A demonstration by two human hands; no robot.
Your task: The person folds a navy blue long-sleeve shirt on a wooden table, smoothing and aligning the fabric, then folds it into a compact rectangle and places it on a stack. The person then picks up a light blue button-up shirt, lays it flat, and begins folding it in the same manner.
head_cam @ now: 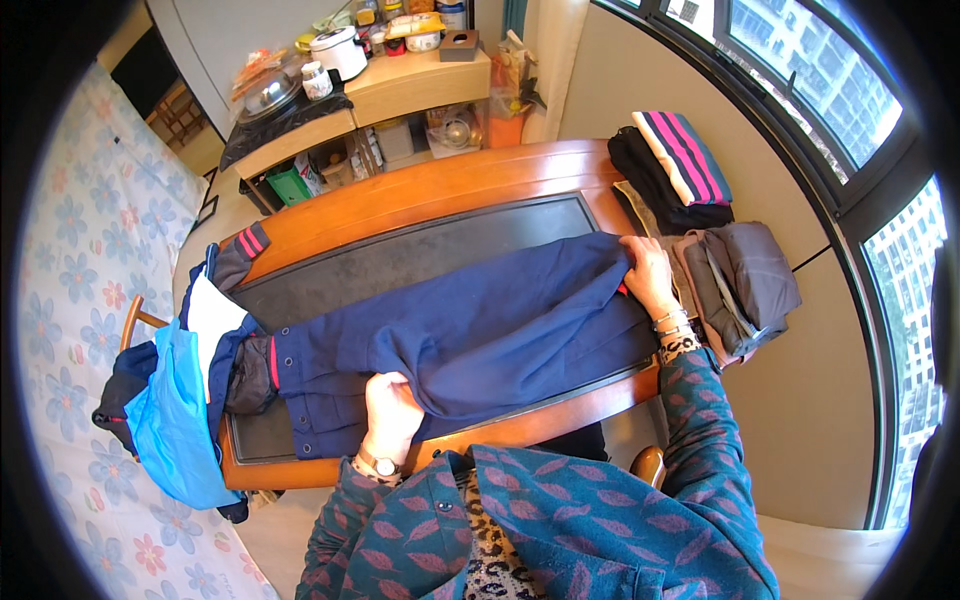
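Observation:
A navy cloth garment (480, 330) with dark buttons and red trim lies lengthwise over the wooden table (420, 195) with its dark inset top. At the near edge of the cloth, my left hand (394, 409) grips a fold, its fingertips hidden by fabric. My right hand (649, 274) pinches the far right end of the garment, where a bit of red shows beneath. Left of the buttoned end lies a heap of clothes, with a bright blue and white garment (169, 405) draped over the table's left end and a dark bunched piece (251, 375) beside it.
Folded clothes rest at the right: a striped piece on black cloth (667, 172) and a grey-brown stack (742, 277). Behind the table, a side desk (420, 86) carries a white rice cooker (339, 52) and jars. A floral curtain (97, 300) hangs left; windows (817, 67) line the right.

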